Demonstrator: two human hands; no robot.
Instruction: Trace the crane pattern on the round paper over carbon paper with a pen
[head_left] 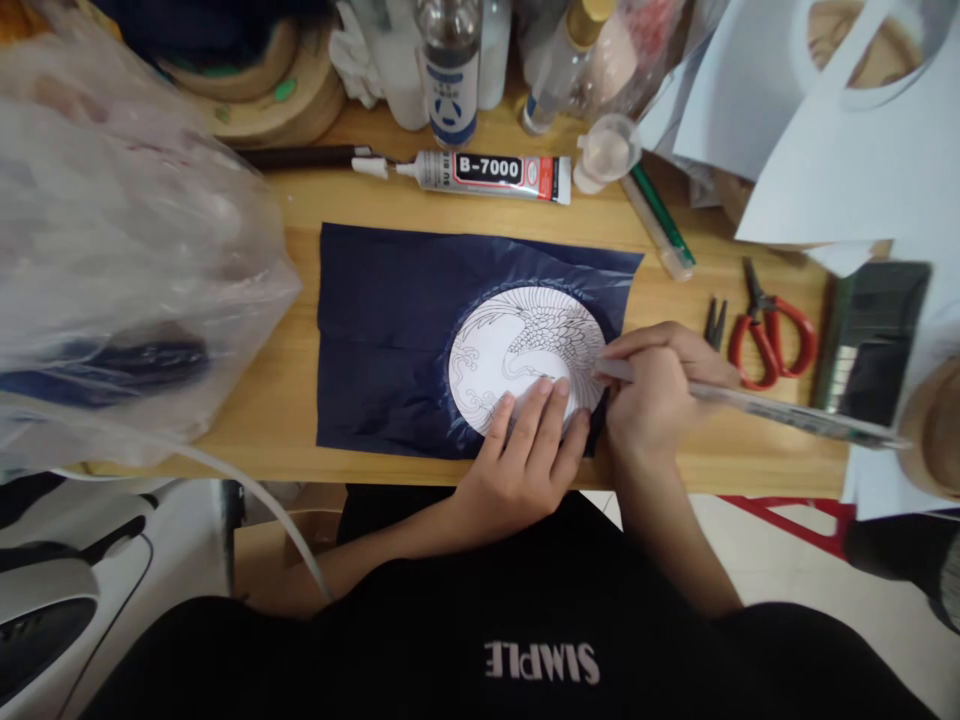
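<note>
A white paper disc (480, 350) printed with a black line drawing of a long-necked, feathered bird lies on a dark blue sheet (382, 340). My left hand (529, 450) rests flat on the disc's lower part, fingers spread, hiding some of the drawing. At the disc's right edge, my right hand (656, 385) is closed round a pen (780, 408). The pen slants, its tip end towards the feather lines and its back end out to the right. Whether the tip touches the paper I cannot tell.
Behind the sheet lie a B-7000 glue tube (487, 172) and a green-and-clear stick (660, 220), with bottles (450, 90) beyond. Red-handled pliers (772, 330) and a dark phone-like slab (874, 340) lie right. A plastic bag (135, 240) covers the left; cut papers (810, 130) fill the back right.
</note>
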